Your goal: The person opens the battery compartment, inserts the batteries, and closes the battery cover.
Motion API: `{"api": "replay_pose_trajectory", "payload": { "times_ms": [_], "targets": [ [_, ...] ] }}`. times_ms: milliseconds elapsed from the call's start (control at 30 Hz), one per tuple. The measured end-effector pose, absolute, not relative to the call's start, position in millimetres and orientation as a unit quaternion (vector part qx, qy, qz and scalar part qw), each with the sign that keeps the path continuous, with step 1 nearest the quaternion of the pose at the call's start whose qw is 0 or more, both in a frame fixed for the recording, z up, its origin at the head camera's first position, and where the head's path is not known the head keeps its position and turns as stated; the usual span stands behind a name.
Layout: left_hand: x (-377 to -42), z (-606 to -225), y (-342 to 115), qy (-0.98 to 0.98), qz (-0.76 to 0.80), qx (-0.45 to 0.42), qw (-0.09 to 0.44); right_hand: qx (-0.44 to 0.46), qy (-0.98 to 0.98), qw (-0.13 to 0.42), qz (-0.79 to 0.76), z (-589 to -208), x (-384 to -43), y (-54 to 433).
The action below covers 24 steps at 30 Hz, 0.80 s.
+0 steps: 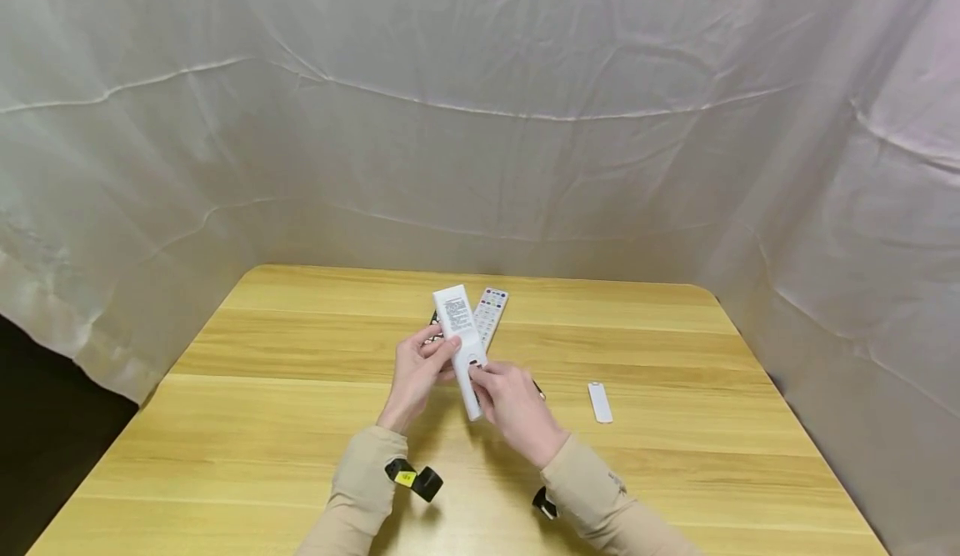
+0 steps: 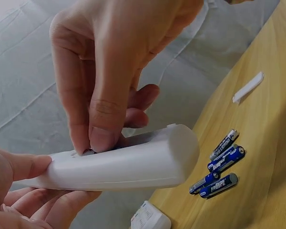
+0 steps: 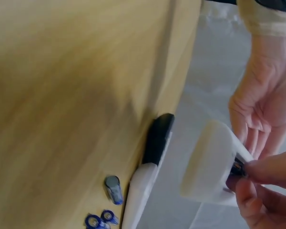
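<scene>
Smooth white plastic forms the long remote [image 1: 464,339], tilted above the wood-grained bench [image 1: 262,439]. The left hand [image 1: 416,370] grips it, thumb on top; the right hand [image 1: 516,406] pinches a small dark piece [image 3: 238,168], mostly hidden, at its hollow. A flat, narrow white strip [image 1: 600,403] lies apart. The left wrist view shows four cylindrical batteries [image 2: 226,159], largely blocked from the head view, which alone shows the remote's printed lines

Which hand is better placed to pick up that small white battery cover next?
Probably the right hand: it is nearer the white battery cover, though currently occupied at the white remote control. The left hand grips that remote, apparently steadying it.
</scene>
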State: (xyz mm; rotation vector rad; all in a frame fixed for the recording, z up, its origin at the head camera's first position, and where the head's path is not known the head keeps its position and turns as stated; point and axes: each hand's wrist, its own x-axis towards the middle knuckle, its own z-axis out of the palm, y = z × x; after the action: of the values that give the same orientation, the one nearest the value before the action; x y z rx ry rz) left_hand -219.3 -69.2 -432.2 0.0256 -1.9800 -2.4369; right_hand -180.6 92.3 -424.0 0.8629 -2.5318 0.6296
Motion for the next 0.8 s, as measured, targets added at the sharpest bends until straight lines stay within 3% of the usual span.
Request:
{"api": "replay_pose_trajectory", "payload": {
  "times_ms": [267,800],
  "targets": [
    [-220.6,-431.6,-69.1,-0.63,-0.776,0.021,0.006,0.316,-0.91,0.216,0.161,-427.2,-174.7,91.7],
    [-222.5,-430.3,-73.6,-0.603,-0.797,0.036,0.005,0.338,-0.91,0.186,0.152,-432.1,-174.3,95.8]
  ]
}}
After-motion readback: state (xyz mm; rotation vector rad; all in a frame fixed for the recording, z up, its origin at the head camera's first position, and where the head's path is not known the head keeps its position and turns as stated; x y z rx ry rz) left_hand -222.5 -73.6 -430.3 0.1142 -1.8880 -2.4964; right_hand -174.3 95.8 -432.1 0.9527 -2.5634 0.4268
